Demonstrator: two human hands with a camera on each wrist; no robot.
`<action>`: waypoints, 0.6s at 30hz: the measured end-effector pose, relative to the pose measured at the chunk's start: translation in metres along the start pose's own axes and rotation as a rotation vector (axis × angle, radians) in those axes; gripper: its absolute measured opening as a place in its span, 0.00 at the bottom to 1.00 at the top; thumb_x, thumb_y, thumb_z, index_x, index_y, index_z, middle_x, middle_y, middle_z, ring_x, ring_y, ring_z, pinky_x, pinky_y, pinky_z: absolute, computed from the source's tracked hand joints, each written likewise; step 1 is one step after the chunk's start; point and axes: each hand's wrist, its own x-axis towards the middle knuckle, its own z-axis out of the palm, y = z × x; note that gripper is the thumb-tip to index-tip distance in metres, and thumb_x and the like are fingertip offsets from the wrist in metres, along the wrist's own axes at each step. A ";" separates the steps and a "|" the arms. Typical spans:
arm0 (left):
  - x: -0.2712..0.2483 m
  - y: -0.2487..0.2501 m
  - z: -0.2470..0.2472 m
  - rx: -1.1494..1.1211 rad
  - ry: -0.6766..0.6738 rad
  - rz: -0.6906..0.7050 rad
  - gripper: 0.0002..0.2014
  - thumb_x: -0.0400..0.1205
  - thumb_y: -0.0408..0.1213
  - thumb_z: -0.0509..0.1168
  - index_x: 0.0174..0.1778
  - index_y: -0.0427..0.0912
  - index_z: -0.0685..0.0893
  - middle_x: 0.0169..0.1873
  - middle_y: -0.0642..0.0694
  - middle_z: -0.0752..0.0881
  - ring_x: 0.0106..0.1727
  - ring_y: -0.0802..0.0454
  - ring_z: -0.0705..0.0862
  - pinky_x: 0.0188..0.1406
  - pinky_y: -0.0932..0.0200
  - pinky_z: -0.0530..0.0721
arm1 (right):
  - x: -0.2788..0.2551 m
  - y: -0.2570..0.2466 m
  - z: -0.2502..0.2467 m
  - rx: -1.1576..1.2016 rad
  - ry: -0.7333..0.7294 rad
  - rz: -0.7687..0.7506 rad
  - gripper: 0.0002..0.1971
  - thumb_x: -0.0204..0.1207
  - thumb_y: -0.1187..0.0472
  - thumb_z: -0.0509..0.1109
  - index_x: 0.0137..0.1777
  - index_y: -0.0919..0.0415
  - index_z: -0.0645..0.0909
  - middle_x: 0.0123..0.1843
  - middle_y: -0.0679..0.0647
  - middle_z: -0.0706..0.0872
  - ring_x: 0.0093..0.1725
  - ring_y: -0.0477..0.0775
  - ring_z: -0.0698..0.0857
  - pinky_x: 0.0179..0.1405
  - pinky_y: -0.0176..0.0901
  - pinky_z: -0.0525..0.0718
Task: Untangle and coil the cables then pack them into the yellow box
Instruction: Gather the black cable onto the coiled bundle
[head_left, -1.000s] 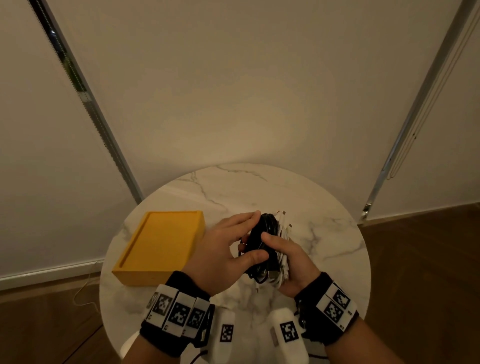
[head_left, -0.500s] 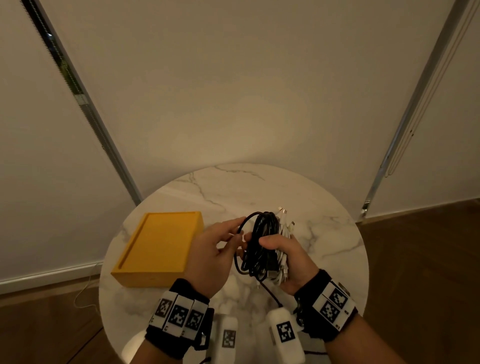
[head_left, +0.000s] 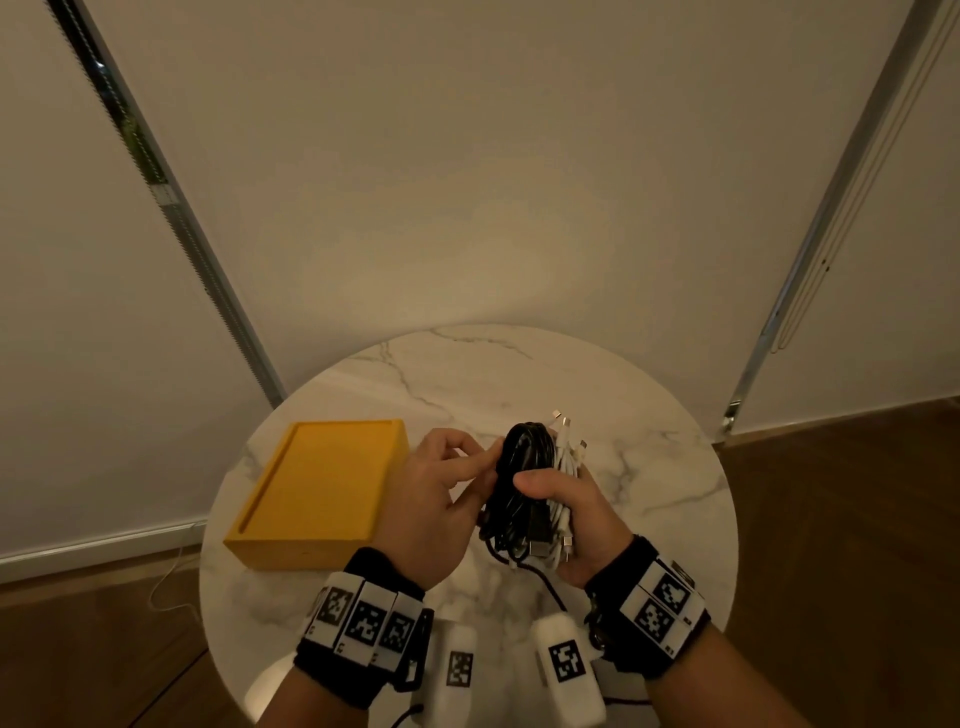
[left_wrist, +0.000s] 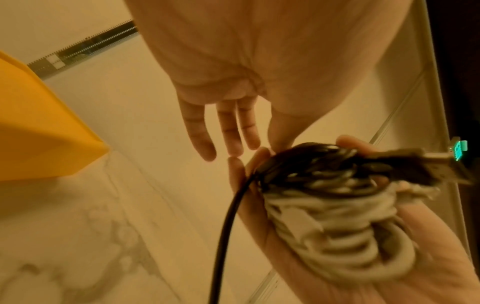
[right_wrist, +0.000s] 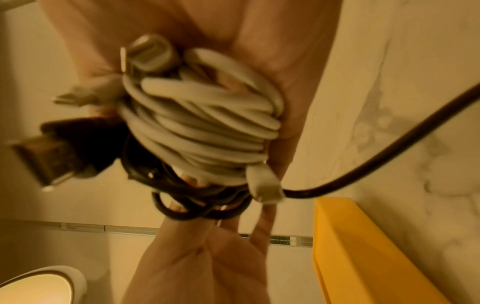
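Black and white cables, coiled into one bundle, sit in the right hand, thumb and fingers wrapped round them, just right of the yellow box on the marble counter. The left hand touches the black coil, fingers loosely extended. Light, springy loops likely unwind; hold across the middle.

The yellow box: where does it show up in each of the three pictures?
Head view: yellow box on the table, left of the hands.
Left wrist view: at the left edge.
Right wrist view: in the lower right corner.
Shared landmark: the bundle of cables, visible in every view.
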 end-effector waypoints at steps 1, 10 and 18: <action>-0.001 0.001 0.000 -0.025 -0.033 -0.020 0.21 0.87 0.35 0.65 0.73 0.62 0.80 0.55 0.61 0.75 0.54 0.52 0.81 0.47 0.49 0.90 | 0.001 -0.001 0.000 -0.011 0.015 -0.019 0.32 0.56 0.63 0.80 0.59 0.81 0.79 0.48 0.72 0.85 0.44 0.71 0.89 0.44 0.65 0.90; -0.014 0.019 0.020 -0.431 -0.135 -0.457 0.14 0.92 0.41 0.50 0.67 0.52 0.78 0.56 0.47 0.87 0.56 0.53 0.87 0.44 0.75 0.81 | 0.022 -0.012 0.007 0.111 0.224 -0.212 0.44 0.53 0.61 0.88 0.66 0.81 0.72 0.50 0.70 0.84 0.47 0.69 0.87 0.48 0.63 0.89; -0.025 0.008 0.045 -0.243 -0.154 -0.561 0.12 0.88 0.36 0.62 0.67 0.47 0.76 0.51 0.48 0.86 0.40 0.51 0.89 0.41 0.60 0.87 | 0.018 -0.001 0.002 -0.230 0.297 -0.386 0.34 0.51 0.62 0.86 0.58 0.54 0.75 0.46 0.57 0.83 0.44 0.54 0.86 0.46 0.55 0.90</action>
